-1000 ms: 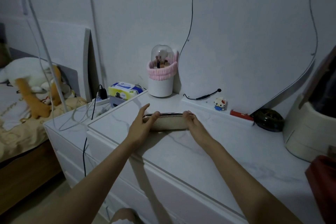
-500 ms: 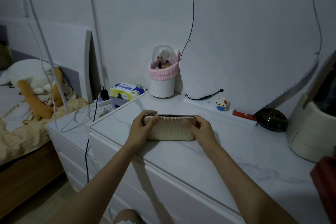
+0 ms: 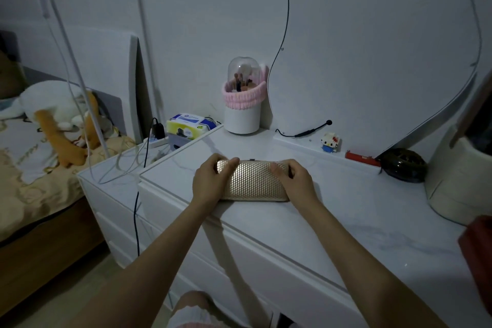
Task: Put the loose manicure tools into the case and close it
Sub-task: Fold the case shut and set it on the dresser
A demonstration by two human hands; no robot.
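A gold, textured manicure case [image 3: 253, 181] lies flat and closed on the white dresser top [image 3: 346, 208]. My left hand [image 3: 210, 181] grips its left end, thumb curled over the top edge. My right hand [image 3: 295, 181] holds the right end, fingers wrapped on the lid. A small dark clasp shows at the case's far edge. No loose tools are in sight.
A white brush holder with a pink band [image 3: 242, 112] stands at the back. A small toy figure [image 3: 330, 141], a red stick [image 3: 360, 158] and a dark round object [image 3: 403, 165] sit along the mirror's base. A cream container [image 3: 460, 181] stands right; a lower cabinet with cables [image 3: 119, 168] left.
The case lid has come down from nearly upright to flat and closed. Both hands moved with it and now sit on its ends.
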